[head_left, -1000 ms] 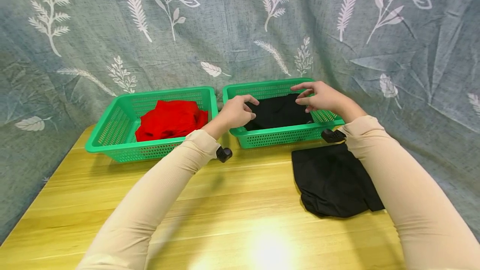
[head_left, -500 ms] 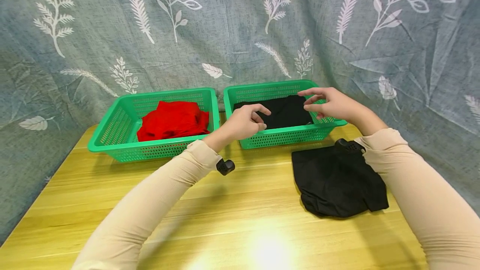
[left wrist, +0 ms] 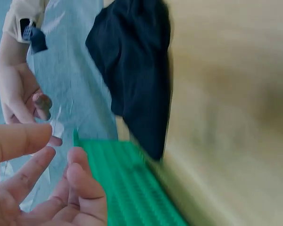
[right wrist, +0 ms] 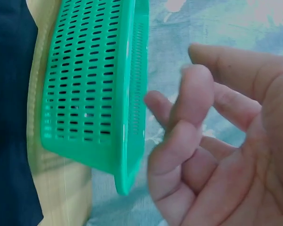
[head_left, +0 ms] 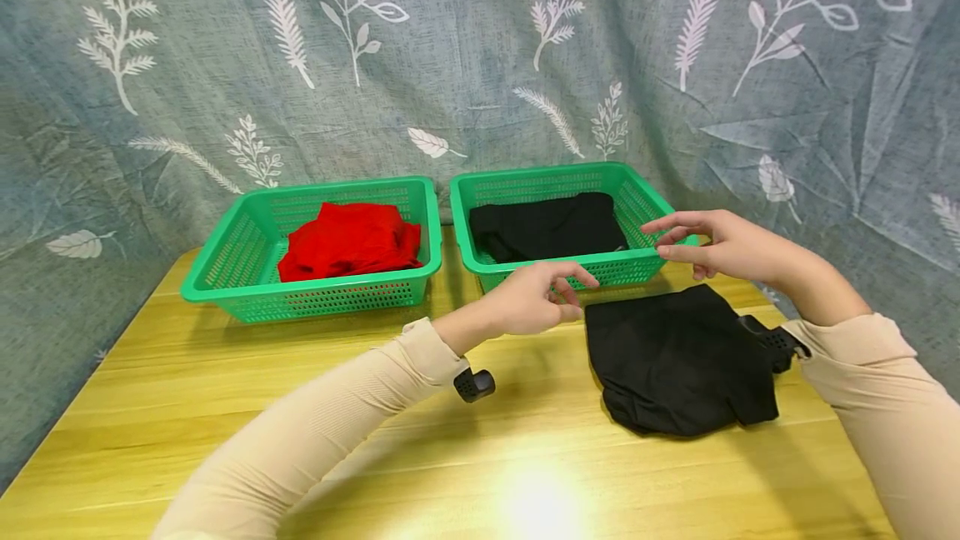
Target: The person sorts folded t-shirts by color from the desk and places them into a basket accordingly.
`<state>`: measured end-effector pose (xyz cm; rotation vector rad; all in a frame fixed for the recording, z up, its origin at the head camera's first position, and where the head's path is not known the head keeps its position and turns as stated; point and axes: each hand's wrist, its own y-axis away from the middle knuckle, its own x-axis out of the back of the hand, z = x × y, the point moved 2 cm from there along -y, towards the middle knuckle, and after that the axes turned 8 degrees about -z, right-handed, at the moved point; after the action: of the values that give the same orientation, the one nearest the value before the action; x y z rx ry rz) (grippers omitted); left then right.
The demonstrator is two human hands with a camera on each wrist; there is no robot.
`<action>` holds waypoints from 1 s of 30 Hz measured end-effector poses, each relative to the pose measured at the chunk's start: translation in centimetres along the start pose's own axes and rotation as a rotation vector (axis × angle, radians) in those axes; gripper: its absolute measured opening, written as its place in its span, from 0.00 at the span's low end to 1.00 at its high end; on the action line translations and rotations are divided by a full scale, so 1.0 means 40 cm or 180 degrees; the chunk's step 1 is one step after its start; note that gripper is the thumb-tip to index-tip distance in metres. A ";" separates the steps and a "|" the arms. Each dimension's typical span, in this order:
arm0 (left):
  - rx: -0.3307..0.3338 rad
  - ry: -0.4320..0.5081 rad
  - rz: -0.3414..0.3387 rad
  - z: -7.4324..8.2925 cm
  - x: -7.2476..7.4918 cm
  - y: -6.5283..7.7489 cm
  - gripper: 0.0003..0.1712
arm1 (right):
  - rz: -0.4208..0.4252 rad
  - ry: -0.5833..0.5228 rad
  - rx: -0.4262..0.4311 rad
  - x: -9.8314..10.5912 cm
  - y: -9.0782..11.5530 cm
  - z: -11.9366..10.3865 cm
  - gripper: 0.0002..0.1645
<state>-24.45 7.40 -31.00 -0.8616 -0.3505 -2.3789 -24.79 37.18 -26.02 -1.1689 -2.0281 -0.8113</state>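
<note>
On the right side of the table lies a black cloth [head_left: 675,365], its lower left corner bunched. My left hand [head_left: 534,298] hovers just left of that cloth, in front of the right green basket [head_left: 551,179], its fingers loosely bent and holding nothing. Beyond the cloth's far right corner, my right hand [head_left: 723,247] is raised near the basket's right end, also holding nothing. Its fingers and thumb stand apart in the right wrist view, beside the basket's slotted wall [right wrist: 85,70]. A folded black cloth [head_left: 555,227] rests inside the right basket.
The left green basket [head_left: 360,297] holds a crumpled red cloth [head_left: 352,240]. Both baskets stand at the back of the wooden table [head_left: 420,473], against a grey-blue leaf-patterned curtain [head_left: 465,48]. A black wrist camera [head_left: 474,385] sits under the left cuff.
Both hands have drawn back from over the right basket, toward me and to the right, nearer the black cloth on the table. The cloths and baskets stay where they were.
</note>
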 end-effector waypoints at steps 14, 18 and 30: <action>0.0004 -0.0184 -0.0504 -0.002 -0.156 -0.017 0.27 | -0.0526 -0.0155 -0.0290 -0.047 0.132 0.098 0.30; -0.0021 -0.0288 -0.0641 -0.002 -0.182 -0.020 0.28 | -0.0722 -0.0207 -0.0562 -0.061 0.152 0.134 0.34; 0.0176 -0.0561 -0.0785 -0.016 -0.214 -0.030 0.26 | -0.0913 -0.0369 -0.0726 -0.100 0.155 0.174 0.39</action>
<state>-20.16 11.77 -37.13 -1.0582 -0.6224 -2.5078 -19.29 43.13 -32.13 -1.0796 -2.2793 -1.1648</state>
